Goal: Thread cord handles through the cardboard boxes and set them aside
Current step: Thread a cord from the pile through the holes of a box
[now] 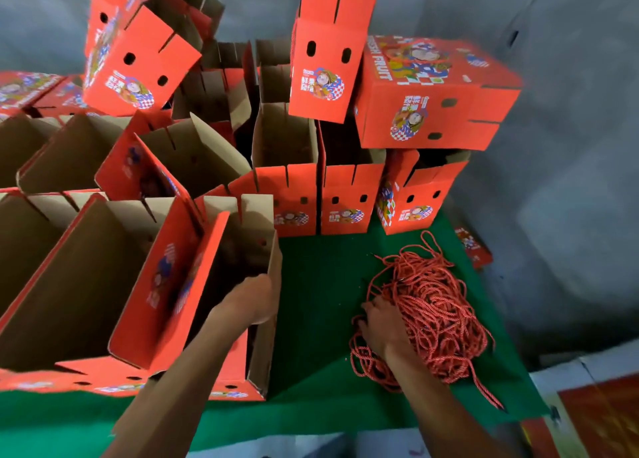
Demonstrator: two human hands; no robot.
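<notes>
Left hand (254,297): grips the brown top edge of the nearest open box (238,284), fingers curled over the edge into the box.
Right hand (382,323): rests on the pile of red cords (432,316), fingers dug into the strands; clamped or loose, cannot tell.
Cords: heaped on the green mat (318,284), right of the held box.
Other boxes (349,195): open, red, standing in rows and stacked behind and to the left.

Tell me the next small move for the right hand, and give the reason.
Probably pinch one cord free of the red cord pile. The right hand rests on the pile's edge, no single cord separated, while the left hand grips the nearest open box.
</notes>
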